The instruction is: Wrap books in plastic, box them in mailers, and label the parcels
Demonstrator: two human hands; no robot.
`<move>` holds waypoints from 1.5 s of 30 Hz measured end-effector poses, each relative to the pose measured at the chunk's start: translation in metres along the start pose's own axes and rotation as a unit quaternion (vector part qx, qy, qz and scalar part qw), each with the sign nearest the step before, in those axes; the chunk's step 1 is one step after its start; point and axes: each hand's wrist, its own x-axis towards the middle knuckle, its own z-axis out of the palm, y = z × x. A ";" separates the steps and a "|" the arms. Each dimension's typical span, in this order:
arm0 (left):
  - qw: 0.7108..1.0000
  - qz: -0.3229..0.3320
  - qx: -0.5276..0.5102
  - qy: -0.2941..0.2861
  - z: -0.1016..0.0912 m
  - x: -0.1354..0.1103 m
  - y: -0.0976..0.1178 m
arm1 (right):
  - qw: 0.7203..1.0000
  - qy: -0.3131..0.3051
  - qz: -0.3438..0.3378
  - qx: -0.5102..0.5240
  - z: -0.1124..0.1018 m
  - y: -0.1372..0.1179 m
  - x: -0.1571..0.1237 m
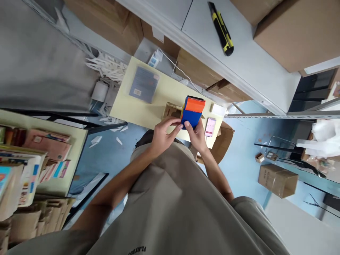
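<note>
A blue and orange box [192,110] is held upright over a pale yellow table [138,109]. My left hand [162,136] grips its lower left side with curled fingers. On the lower right edge my right hand [197,134] closes, the thumb pressed on the blue face. Just behind the box a small brown cardboard carton [171,111] lies on the table. A phone [210,127] with a lit pink screen rests to the right of my right hand.
A grey plastic-wrapped packet [143,84] lies on the table's far left, with a white cable [178,69] behind it. A yellow and black utility knife [221,29] sits on the grey shelf above. Cardboard boxes [277,179] stand on the blue floor; books fill shelves [32,166] at left.
</note>
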 end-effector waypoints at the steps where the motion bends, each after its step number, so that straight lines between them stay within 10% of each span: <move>1: 1.000 -0.008 -0.010 -0.019 -0.008 0.003 -0.001 | 1.000 0.007 0.002 -0.015 0.003 -0.002 0.000; 14: 0.944 -0.187 -0.227 -0.149 -0.104 0.079 -0.021 | 0.938 -0.185 0.031 -0.293 -0.025 -0.070 0.010; 28: 0.925 -0.244 -0.262 -0.132 -0.089 0.067 -0.066 | 0.879 -0.215 0.138 -0.403 0.001 -0.117 0.040; 35: 0.933 -0.256 -0.249 -0.042 -0.082 0.054 -0.111 | 0.818 -0.303 0.232 -0.430 -0.041 -0.170 0.054; 45: 0.903 -0.349 -0.252 -0.010 -0.043 0.060 -0.179 | 0.825 -0.245 0.188 -0.473 -0.030 -0.174 0.067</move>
